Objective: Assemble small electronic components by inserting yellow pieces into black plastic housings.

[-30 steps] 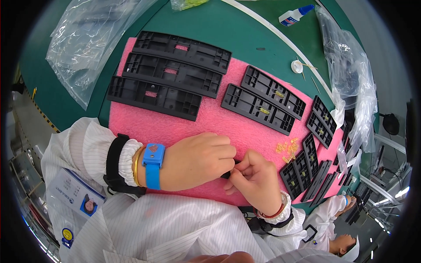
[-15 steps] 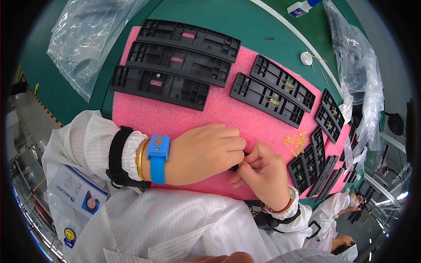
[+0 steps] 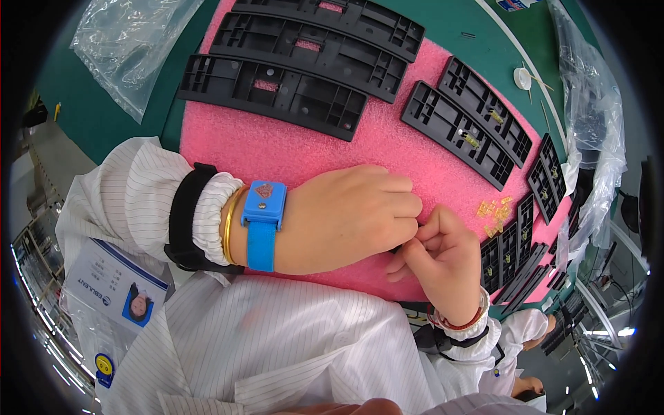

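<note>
My left hand [image 3: 366,211], with a blue strap on its wrist, is closed above the pink foam sheet [image 3: 277,149]. Its fingertips are hidden behind the knuckles. Against it my right hand [image 3: 446,259] is closed in a pinch, thumb and forefinger together. A sliver of something black [image 3: 395,250] shows between the two hands; its kind cannot be made out. To the right of my hands lies a loose cluster of small clear yellow pieces [image 3: 494,213]. Beyond them is a black plastic panel [image 3: 460,135] with a yellowish piece set in it.
Three long black panels [image 3: 277,93] lie on the foam at the back left. More short black panels [image 3: 546,176] are at the right. Clear plastic bags [image 3: 131,55] rest at both sides of the green table [image 3: 477,52]. A white cap-like dish [image 3: 522,78] stands at the back right.
The view has shifted, so the panels sit higher and farther right in the picture. My hands stay together in much the same grip.
</note>
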Motion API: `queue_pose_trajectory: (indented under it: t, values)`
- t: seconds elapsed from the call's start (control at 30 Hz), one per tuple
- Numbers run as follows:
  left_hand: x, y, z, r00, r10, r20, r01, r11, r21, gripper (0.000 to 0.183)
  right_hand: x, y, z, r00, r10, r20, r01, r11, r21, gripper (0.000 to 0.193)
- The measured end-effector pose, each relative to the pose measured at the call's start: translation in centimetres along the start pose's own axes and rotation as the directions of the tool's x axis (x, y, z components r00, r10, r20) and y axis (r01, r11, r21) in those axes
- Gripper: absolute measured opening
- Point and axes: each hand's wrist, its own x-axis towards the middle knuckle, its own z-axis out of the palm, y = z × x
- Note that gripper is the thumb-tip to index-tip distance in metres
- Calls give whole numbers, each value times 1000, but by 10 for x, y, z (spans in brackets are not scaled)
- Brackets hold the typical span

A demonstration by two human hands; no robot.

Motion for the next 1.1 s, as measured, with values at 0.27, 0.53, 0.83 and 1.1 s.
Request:
queue_pose_trajectory:
  t: [0.27,0.53,0.83,1.1]
  values:
    - [0,0,-3,1000,-5,18,5,1000,7,14,-1,3,-4,1000,-13,27,11,995,94,14]
    - [3,1,-7,998,12,59,-13,1000,13,14,-2,5,-8,998,7,56,-15,989,146,12]
    - [3,0,-4,998,-12,60,12,1000,-11,13,-1,0,-5,998,36,46,-41,992,119,9]
    - [3,1,-5,998,-18,62,19,1000,-12,13,0,-1,-2,999,27,24,-29,995,95,9]
